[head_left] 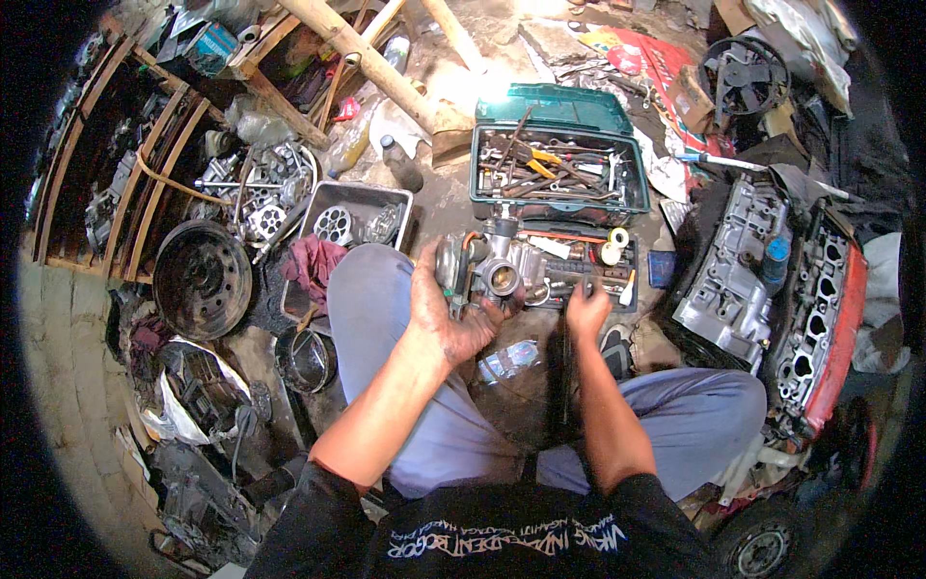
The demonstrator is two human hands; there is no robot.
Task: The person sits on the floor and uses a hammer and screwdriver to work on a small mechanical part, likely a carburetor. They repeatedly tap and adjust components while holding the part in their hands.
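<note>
The left hand (449, 323) holds a metal part (497, 259) above the floor (447, 198), in front of the seated person and between the bent knees. Its fingers are clamped on the part from the left and from below, thumb along the side, which seems to leave the round mouth facing up toward the eyes. Held this high, the piece is probably easy to view and to turn.

The right hand (585, 314) is just beside the near edge of a dark tool tray (632, 262). Its fingers look curled inward, but I cannot tell whether they are closed on anything. The tray lies within short reach, presumably so small pieces can be picked out without leaning; a roll of tape (614, 246) rests on it.

Behind the tray stands a green toolbox (545, 206), its lid (555, 104) tipped back, leaving the heap of wrenches and the yellow-handled pliers (543, 156) exposed and reachable. On the left, a grey tub (406, 232) holds toothed wheels (333, 228) and other metal pieces, likely to stop them scattering. A dark red cloth (314, 268) drapes over the tub's near left side, perhaps handy for wiping.
</note>
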